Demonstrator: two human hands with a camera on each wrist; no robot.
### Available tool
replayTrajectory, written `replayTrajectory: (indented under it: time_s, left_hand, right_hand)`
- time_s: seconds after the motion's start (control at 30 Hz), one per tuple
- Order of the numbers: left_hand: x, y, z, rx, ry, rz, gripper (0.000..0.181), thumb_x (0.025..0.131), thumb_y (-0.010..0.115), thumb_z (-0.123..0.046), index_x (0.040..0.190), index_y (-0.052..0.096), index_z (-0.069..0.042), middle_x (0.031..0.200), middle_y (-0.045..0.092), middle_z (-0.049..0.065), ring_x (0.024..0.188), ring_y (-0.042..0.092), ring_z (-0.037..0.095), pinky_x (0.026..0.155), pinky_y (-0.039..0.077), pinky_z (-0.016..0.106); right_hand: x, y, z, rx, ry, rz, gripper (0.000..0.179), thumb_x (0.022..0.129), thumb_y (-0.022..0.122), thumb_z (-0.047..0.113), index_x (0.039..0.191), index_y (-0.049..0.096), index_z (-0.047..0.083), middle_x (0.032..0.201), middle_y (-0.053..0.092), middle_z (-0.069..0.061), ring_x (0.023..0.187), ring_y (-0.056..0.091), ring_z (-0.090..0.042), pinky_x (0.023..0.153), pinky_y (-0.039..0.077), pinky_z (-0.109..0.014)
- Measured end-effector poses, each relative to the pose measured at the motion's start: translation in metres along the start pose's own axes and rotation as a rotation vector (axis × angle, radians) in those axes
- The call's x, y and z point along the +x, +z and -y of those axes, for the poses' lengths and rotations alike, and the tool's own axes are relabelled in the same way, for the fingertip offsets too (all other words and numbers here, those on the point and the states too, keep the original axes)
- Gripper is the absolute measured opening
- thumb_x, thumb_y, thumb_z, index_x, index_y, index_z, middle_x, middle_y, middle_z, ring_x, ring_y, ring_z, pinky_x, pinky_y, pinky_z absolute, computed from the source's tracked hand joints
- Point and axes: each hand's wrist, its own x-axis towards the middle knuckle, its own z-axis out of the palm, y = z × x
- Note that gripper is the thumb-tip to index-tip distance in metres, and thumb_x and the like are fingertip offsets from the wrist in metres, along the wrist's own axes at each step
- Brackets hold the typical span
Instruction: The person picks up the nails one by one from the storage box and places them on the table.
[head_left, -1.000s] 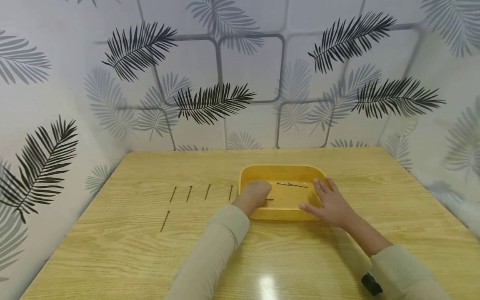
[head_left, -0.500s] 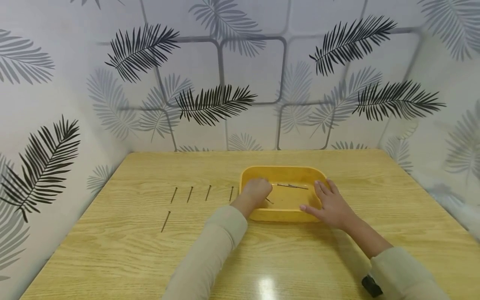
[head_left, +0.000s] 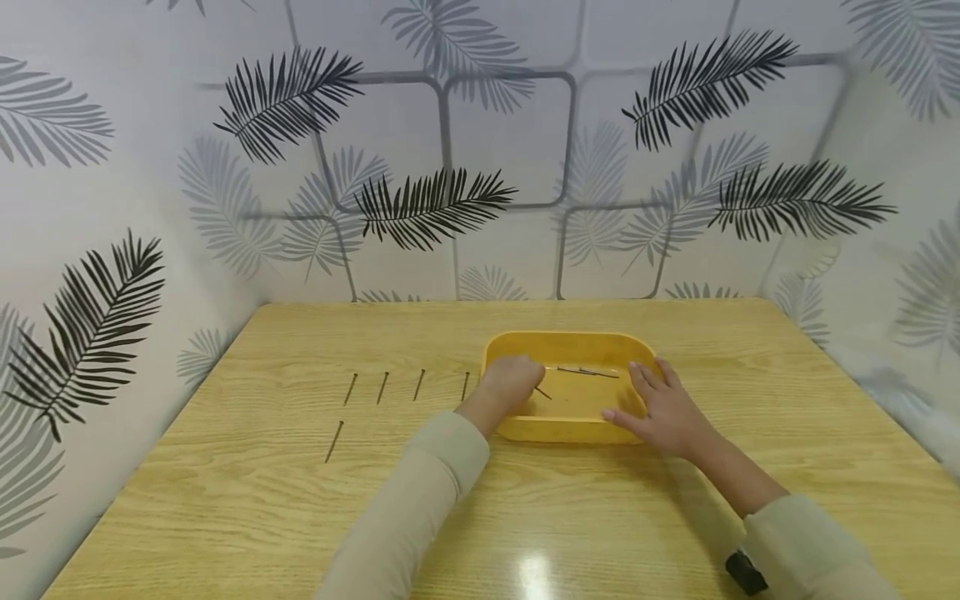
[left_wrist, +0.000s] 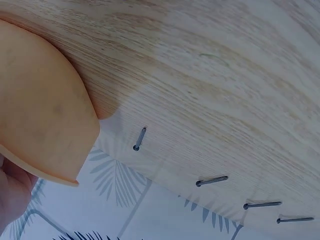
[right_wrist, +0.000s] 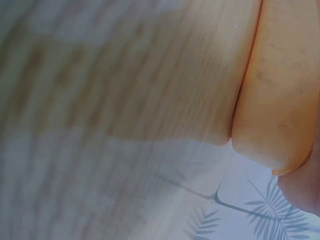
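A yellow plastic tray (head_left: 566, 430) stands on the wooden table. My left hand (head_left: 510, 383) reaches into its left side with curled fingers and holds a nail (head_left: 543, 393), whose end sticks out to the right of the hand. The fingertips are hidden behind the hand's back. On the tray's floor lie a couple more nails (head_left: 588, 372), close together. My right hand (head_left: 667, 412) rests on the tray's right end, fingers spread over the side rim and thumb at the front rim. In the left wrist view, part of the left hand (left_wrist: 14, 192) shows behind the tray wall (left_wrist: 45, 105).
Left of the tray, several nails stand apart in a row, the nearest nail (head_left: 465, 386) close to the tray's wall. Another nail (head_left: 334, 442) lies in front of the row's left end. A leaf-patterned wall (head_left: 510, 250) closes off the table's (head_left: 600, 517) far edge.
The nail at my left hand has turned from lying level to slanting, and its visible end has shifted slightly. My right hand stays on the tray's right end.
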Motion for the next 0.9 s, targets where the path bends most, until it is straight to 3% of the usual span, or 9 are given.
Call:
replayTrajectory:
  time_s: [0.2, 0.3, 0.37, 0.53, 0.6, 0.7, 0.77, 0.9]
  left_hand:
    - [0.0, 0.002, 0.006, -0.264, -0.053, -0.02, 0.018, 0.088, 0.053, 0.003, 0.092, 0.068, -0.006, 0.094, 0.069, 0.005, 0.088, 0.064, 0.016, 0.072, 0.052, 0.023]
    - [-0.002, 0.002, 0.009, -0.349, -0.037, -0.031, 0.017, 0.086, 0.055, 0.004, 0.095, 0.068, -0.002, 0.097, 0.069, 0.008, 0.093, 0.064, 0.019, 0.078, 0.052, 0.026]
    - [-0.003, 0.003, 0.012, -0.388, -0.021, -0.052, 0.016, 0.085, 0.056, 0.003, 0.094, 0.068, -0.001, 0.096, 0.069, 0.009, 0.087, 0.063, 0.017, 0.076, 0.052, 0.024]
    - [-0.005, 0.004, 0.014, -0.438, -0.013, -0.094, 0.014, 0.086, 0.054, -0.003, 0.087, 0.068, 0.001, 0.082, 0.068, 0.011, 0.062, 0.047, 0.011, 0.057, 0.04, 0.019]
    - [-0.005, 0.004, 0.013, -0.438, -0.031, -0.098, 0.014, 0.088, 0.055, -0.006, 0.089, 0.067, 0.001, 0.084, 0.068, 0.011, 0.064, 0.053, 0.012, 0.058, 0.042, 0.019]
    - [-0.006, 0.005, 0.011, -0.426, -0.074, -0.119, 0.017, 0.089, 0.06, -0.011, 0.099, 0.067, 0.0, 0.095, 0.07, 0.01, 0.082, 0.064, 0.016, 0.07, 0.051, 0.022]
    - [-0.007, 0.006, 0.009, -0.426, -0.107, -0.153, 0.021, 0.089, 0.062, -0.015, 0.102, 0.067, 0.0, 0.099, 0.07, 0.009, 0.088, 0.066, 0.018, 0.075, 0.053, 0.023]
    - [-0.008, 0.005, 0.005, -0.445, -0.159, -0.272, 0.02, 0.087, 0.064, -0.018, 0.099, 0.067, -0.002, 0.094, 0.07, 0.008, 0.083, 0.066, 0.017, 0.071, 0.053, 0.023]
  right_hand:
    - [0.0, 0.0, 0.0, -0.004, -0.006, -0.007, 0.089, 0.087, 0.051, 0.055, 0.14, 0.025, -0.012, 0.145, 0.025, -0.033, 0.137, 0.007, -0.052, 0.106, 0.013, -0.066]
    - [0.0, 0.0, 0.001, -0.005, -0.008, -0.006, 0.089, 0.087, 0.05, 0.055, 0.14, 0.025, -0.012, 0.145, 0.025, -0.033, 0.136, 0.007, -0.052, 0.106, 0.013, -0.066]
    - [0.0, 0.0, 0.001, -0.007, -0.008, -0.005, 0.089, 0.087, 0.05, 0.054, 0.14, 0.025, -0.012, 0.145, 0.025, -0.033, 0.136, 0.007, -0.052, 0.106, 0.013, -0.066]
    - [0.0, -0.001, 0.001, -0.012, -0.01, -0.005, 0.088, 0.088, 0.051, 0.053, 0.14, 0.024, -0.012, 0.145, 0.025, -0.033, 0.136, 0.007, -0.052, 0.107, 0.013, -0.066]
    - [0.0, -0.001, 0.0, -0.012, -0.011, -0.006, 0.088, 0.088, 0.051, 0.053, 0.14, 0.024, -0.012, 0.145, 0.025, -0.033, 0.136, 0.007, -0.052, 0.107, 0.013, -0.066]
    - [0.0, 0.0, 0.0, -0.012, -0.014, -0.009, 0.088, 0.087, 0.051, 0.054, 0.14, 0.025, -0.012, 0.145, 0.025, -0.033, 0.136, 0.008, -0.053, 0.106, 0.014, -0.067]
    - [0.0, 0.0, 0.0, -0.014, -0.015, -0.01, 0.088, 0.087, 0.051, 0.054, 0.14, 0.025, -0.012, 0.145, 0.026, -0.033, 0.136, 0.008, -0.053, 0.106, 0.014, -0.067]
    - [0.0, -0.001, 0.0, -0.015, -0.026, -0.01, 0.087, 0.088, 0.051, 0.053, 0.14, 0.025, -0.012, 0.145, 0.026, -0.032, 0.136, 0.007, -0.053, 0.107, 0.013, -0.066]
